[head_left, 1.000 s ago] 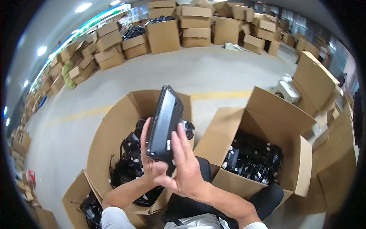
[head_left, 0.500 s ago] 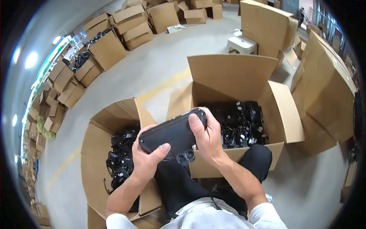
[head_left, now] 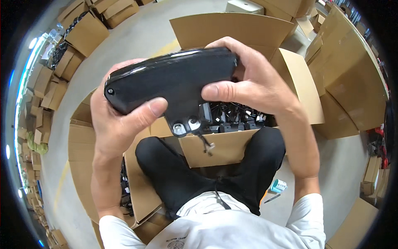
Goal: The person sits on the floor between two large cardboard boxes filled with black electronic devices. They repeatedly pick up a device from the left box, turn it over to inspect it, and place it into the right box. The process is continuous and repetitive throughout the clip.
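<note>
Hands grip black casing [head_left: 174, 83] crosswise (rightward-rising).

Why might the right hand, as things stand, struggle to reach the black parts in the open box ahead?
Probably not freely: the right hand grips the black housing with the left hand, blocking the parts.

A glossy black plastic housing [head_left: 174, 81], long and rounded like a shell, is held level and crosswise in the air in front of the person's chest. Its smooth curved face catches a strip of light along the upper edge. A small tab with two round metal-ringed holes hangs from its lower edge, and a short thin wire dangles below that.
</note>
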Tool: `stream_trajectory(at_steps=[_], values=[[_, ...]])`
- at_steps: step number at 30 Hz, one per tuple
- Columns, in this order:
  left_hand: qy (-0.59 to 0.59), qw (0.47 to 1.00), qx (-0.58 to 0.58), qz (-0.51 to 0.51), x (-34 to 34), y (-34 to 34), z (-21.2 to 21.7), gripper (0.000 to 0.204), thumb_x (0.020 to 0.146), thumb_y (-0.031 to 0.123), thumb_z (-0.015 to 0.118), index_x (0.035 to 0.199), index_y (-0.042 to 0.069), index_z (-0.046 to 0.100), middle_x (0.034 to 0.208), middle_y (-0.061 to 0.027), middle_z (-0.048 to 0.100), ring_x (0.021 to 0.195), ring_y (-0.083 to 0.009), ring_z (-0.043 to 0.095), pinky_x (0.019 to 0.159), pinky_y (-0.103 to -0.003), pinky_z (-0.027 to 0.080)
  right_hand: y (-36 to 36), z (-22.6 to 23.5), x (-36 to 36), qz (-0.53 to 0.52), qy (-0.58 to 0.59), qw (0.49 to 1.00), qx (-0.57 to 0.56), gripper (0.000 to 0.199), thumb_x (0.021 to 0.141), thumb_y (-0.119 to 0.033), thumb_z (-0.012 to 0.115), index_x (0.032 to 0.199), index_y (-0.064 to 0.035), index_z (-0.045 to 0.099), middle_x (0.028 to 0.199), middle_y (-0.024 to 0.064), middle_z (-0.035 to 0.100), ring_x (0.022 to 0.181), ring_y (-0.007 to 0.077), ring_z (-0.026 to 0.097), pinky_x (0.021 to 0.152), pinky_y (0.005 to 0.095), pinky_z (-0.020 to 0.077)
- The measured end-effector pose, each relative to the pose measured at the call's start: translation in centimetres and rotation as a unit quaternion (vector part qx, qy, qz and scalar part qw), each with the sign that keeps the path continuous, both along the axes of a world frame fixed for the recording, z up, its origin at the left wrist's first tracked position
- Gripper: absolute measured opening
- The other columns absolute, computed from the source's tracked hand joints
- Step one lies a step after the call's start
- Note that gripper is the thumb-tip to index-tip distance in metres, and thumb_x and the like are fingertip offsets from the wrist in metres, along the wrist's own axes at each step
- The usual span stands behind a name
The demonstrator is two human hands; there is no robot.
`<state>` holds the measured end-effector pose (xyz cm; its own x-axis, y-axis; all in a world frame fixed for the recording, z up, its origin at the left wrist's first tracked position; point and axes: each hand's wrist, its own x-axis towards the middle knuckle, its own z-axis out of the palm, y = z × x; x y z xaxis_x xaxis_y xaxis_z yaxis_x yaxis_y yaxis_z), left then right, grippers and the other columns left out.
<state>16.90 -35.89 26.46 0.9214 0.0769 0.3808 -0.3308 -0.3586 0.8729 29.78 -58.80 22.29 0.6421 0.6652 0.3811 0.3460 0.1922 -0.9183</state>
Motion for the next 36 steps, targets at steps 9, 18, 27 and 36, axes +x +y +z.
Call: stream_trajectory(at_steps=[9,18,27,36], values=[[-0.002,0.991,0.097,-0.096,9.4,0.3,-6.8,0.055,0.074,0.012,0.083,0.123,-0.003,0.065,0.108,-0.0117,0.072,0.101,-0.0266,0.071,0.093,-0.041,0.055,-1.5,0.2,5.0,-0.109,-0.046,0.992,0.045,0.058,0.093,-0.037,0.077,0.127,0.0072,0.06,0.114,0.0138,0.071,0.101,0.0194,0.071,0.094,0.0334,0.0569],[0.1,0.793,0.59,-0.113,18.6,5.2,-16.0,0.034,0.079,0.004,0.075,0.113,0.009,0.071,0.129,-0.0146,0.062,0.127,-0.0319,0.057,0.111,-0.053,0.043,-5.3,-26.5,13.6,-0.051,0.491,0.821,-0.287,0.056,0.094,-0.048,0.073,0.118,0.0027,0.067,0.108,0.0133,0.073,0.101,0.0231,0.071,0.082,0.0411,0.0616],[0.13,0.877,0.451,0.105,5.6,16.1,-11.1,0.049,0.083,0.002,0.074,0.13,0.002,0.063,0.144,-0.0168,0.058,0.137,-0.0355,0.052,0.117,-0.046,0.038,0.1,-42.5,10.6,-0.013,0.58,0.752,-0.313,0.074,0.095,-0.046,0.072,0.14,0.0081,0.047,0.131,0.0199,0.062,0.119,0.0301,0.062,0.105,0.0458,0.0482],[0.362,0.8,0.323,0.352,-20.1,26.3,-10.5,0.036,0.09,0.014,0.072,0.121,-0.003,0.066,0.124,-0.0189,0.067,0.123,-0.0326,0.062,0.108,-0.038,0.045,0.4,-46.7,8.7,0.01,0.559,0.767,-0.316,0.077,0.101,-0.056,0.059,0.148,0.002,0.04,0.136,0.0151,0.061,0.123,0.0315,0.06,0.103,0.0486,0.0493]])
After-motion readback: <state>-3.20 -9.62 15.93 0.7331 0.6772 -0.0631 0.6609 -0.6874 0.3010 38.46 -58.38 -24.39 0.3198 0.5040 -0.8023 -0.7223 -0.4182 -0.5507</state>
